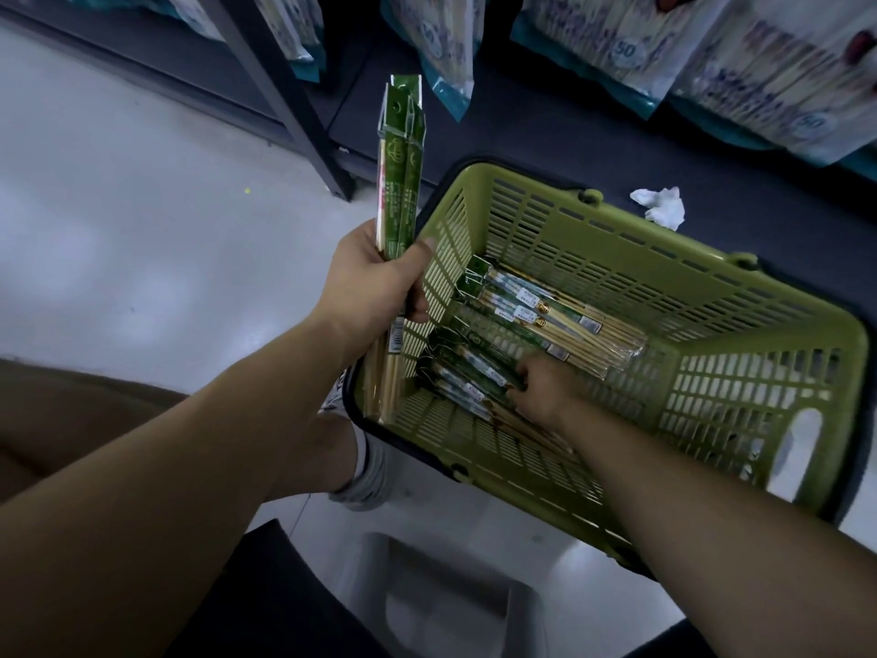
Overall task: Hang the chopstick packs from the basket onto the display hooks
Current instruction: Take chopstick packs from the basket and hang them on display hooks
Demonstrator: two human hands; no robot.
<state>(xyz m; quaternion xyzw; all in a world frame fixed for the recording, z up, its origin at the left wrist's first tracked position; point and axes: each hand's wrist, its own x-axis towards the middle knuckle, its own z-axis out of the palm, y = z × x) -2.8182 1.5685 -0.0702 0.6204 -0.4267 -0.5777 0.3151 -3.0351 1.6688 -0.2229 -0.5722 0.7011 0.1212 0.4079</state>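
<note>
I'm clenching a bundle of packs (401,182) in left hand (375,277); right hand (541,391) is pinching basket (712,296) packs (470,377) at 5 o'clock. Overfull grip could be spilling pcs.

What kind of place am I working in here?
Most likely a shop aisle during restocking: a green shopping basket of chopstick packs sits on the floor, and bagged goods hang on a dark display rack above.
</note>
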